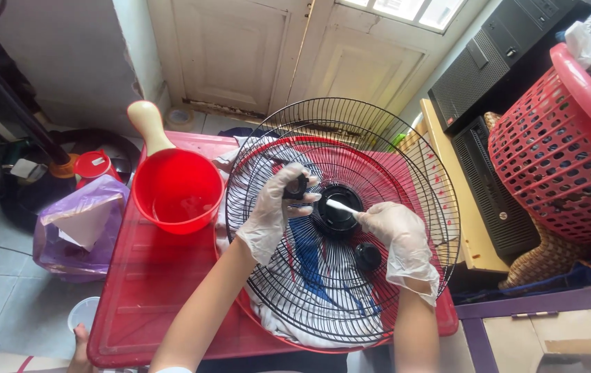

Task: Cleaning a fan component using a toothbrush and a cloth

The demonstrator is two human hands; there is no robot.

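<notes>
A black wire fan grille (406, 159) lies tilted over a white cloth with red and blue marks on a red table (150, 290). My left hand (275, 207), in a clear glove, grips a small black part (298, 186) just left of the grille's black centre hub (337, 214). My right hand (396, 231), also gloved, holds a thin white swab (340, 205) whose tip touches the hub. A black round knob (368, 256) rests on the wires below my right hand.
A red water scoop (178, 186) with a cream handle stands on the table at left. A purple plastic bag (78, 224) sits on the floor. A red laundry basket (561, 145) and black computer cases (496, 62) are at the right.
</notes>
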